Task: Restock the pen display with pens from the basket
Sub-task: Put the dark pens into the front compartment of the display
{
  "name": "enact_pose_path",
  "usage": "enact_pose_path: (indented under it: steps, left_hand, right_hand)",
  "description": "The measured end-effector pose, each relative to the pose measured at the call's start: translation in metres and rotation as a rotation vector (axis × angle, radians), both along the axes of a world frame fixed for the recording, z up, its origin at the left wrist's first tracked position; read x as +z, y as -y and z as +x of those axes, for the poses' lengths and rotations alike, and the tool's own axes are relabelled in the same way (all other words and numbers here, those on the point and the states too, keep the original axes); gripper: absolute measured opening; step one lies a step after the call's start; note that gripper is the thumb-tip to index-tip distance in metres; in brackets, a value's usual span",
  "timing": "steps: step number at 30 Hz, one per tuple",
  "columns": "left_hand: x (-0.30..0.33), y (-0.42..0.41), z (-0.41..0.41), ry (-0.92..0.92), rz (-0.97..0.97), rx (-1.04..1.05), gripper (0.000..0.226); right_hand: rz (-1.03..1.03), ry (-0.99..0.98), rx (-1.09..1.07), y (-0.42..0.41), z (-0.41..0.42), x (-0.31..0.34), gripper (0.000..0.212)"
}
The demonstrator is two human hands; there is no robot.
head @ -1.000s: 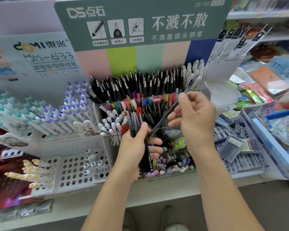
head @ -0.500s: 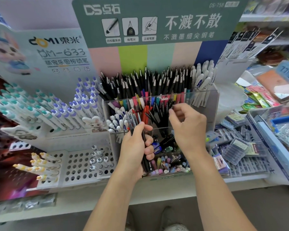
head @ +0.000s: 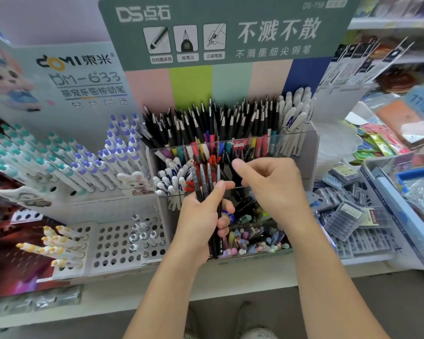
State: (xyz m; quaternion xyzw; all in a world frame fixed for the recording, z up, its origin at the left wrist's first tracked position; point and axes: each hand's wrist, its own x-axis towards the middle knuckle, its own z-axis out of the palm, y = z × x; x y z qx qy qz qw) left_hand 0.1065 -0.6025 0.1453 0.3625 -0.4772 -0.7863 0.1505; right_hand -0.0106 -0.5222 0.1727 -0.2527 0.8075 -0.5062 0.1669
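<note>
My left hand [head: 201, 216] grips a bundle of several black pens [head: 207, 177], held upright in front of the clear tiered pen display [head: 301, 140]. My right hand [head: 274, 189] hovers just right of the bundle's tops with its fingers loosely curled, and I see no pen in it. The display's back row is packed with black pens [head: 218, 121] and white pens [head: 295, 113]. Its middle tier holds white-capped pens [head: 171, 179] and more dark pens partly hidden behind my hands. The lowest tier holds pastel-capped pens [head: 257, 243].
Left of the display stand racks of white pens with teal and purple caps [head: 59, 162] and a perforated holder [head: 118, 243] with a few pens. To the right lie refill packs [head: 345, 216] and a blue-edged bin [head: 389, 204] of packaged goods. The shelf edge [head: 108, 304] runs below.
A second ago my right hand held one black pen; it lowered it into the display's middle tier and has come back without it beside the bundle. My left hand kept its bundle.
</note>
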Motion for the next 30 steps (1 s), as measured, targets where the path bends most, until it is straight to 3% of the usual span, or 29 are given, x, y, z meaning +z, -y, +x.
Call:
enact_pose_path:
  steps: [3,8,11,17,21,26,30]
  left_hand:
    - [0.0,-0.002,-0.004,0.018,-0.027,-0.067,0.022]
    - [0.0,-0.002,-0.006,0.045,-0.048,-0.146,0.023]
    - [0.0,-0.006,-0.008,0.052,-0.029,-0.161,0.027]
    - [0.001,-0.003,-0.01,0.028,0.028,-0.055,0.035]
    - [-0.003,0.001,-0.007,0.032,0.062,0.037,0.031]
    - [-0.006,0.004,-0.007,0.039,0.086,0.081,0.03]
    - [-0.004,0.007,-0.006,-0.009,0.2,0.116,0.03]
  right_hand:
    - [0.004,0.226,0.109,-0.002,0.004,0.004,0.022]
    - [-0.042,0.531,0.039,-0.005,-0.002,-0.011,0.015]
    - [-0.056,0.591,0.008,-0.005,-0.003,-0.021,0.018]
    - [-0.328,0.38,-0.189,-0.008,-0.008,-0.003,0.015]
    - [-0.538,0.076,-0.317,-0.012,-0.019,0.011,0.017]
    - [-0.359,-0.233,-0.335,-0.006,-0.022,-0.006,0.015]
    - [-0.151,-0.369,-0.236,0.0,-0.021,-0.027,0.008]
